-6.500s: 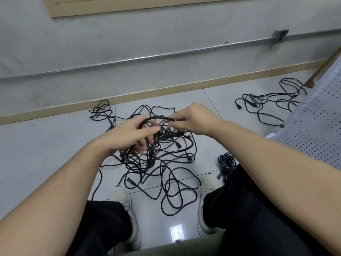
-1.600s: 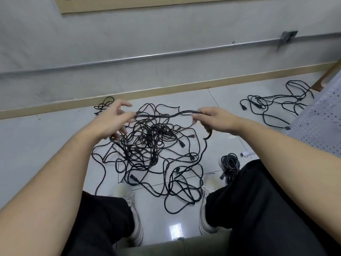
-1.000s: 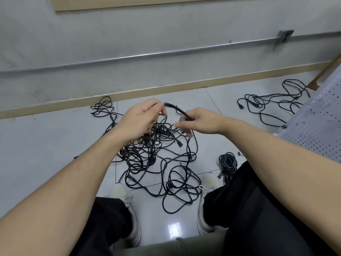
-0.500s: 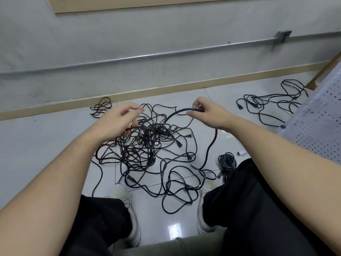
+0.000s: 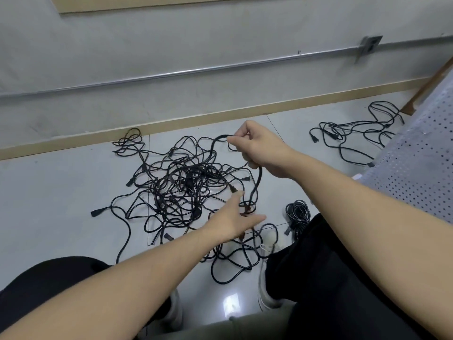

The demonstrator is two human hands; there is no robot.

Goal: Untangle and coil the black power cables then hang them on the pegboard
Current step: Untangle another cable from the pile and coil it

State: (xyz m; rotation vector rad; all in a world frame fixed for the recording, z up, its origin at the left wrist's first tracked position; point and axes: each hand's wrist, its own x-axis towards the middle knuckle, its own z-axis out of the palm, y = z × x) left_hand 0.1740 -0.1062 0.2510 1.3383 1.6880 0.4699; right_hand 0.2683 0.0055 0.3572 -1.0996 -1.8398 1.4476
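While the person sits with both bare forearms stretched forward over black-trousered knees, the right hand (image 5: pixel 259 148) is raised above the grey tiled floor (image 5: pixel 61 192) with its fingers curled, pinching a single black rubber-sheathed power cable (image 5: pixel 257 182) between thumb and fingertips. That cable arcs up out of the heap to the pinch, passes through the fist and drops from the heel of the hand in a loose downward curve. The right wrist is bent slightly, knuckles turned toward the wall.

The left hand (image 5: pixel 235 219) reaches lower and further forward, palm down, fingers straight and spread; it grips nothing, and its fingertips sit right at the bottom of the hanging cable, though contact cannot be told because the hand is blurred.

Between the 2 hands and the skirting, the large tangled mass of black power cables (image 5: pixel 181 190) lies on the floor, plugs sticking out at its edges. A smaller loose bunch of black cables (image 5: pixel 353 136) lies well apart to the right, near the white perforated metal pegboard (image 5: pixel 416 168), which fills the right edge of the view. A tightly wound black cable coil (image 5: pixel 297 213) rests on the floor just beside the right knee. 2 white shoes (image 5: pixel 266 280) show near the lower loops of the heap. A silver metal conduit pipe (image 5: pixel 196 69) runs along the grey wall above.
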